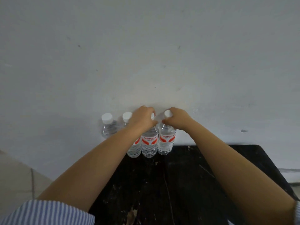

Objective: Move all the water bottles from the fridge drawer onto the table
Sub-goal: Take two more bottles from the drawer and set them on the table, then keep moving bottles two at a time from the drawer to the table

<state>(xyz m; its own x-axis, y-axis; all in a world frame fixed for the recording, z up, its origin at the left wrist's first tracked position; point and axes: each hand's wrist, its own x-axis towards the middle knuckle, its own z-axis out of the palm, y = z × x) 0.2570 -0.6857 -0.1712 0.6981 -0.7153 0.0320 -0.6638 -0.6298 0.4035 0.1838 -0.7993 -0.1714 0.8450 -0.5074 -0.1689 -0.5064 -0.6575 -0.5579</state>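
While four water bottles stand in a row at the black worktop's (203, 176) far edge against the wall, the left hand (142, 118) has its grip round the third bottle's (149, 143) neck and the right hand (177, 118) round the fourth bottle's (166, 140) neck. Packed so close, a careless release could topple neighbours like dominoes. Their red-and-white labels are too blurred to read.

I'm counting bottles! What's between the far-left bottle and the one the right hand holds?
Two bottles: one free, one under the left hand. Head view.
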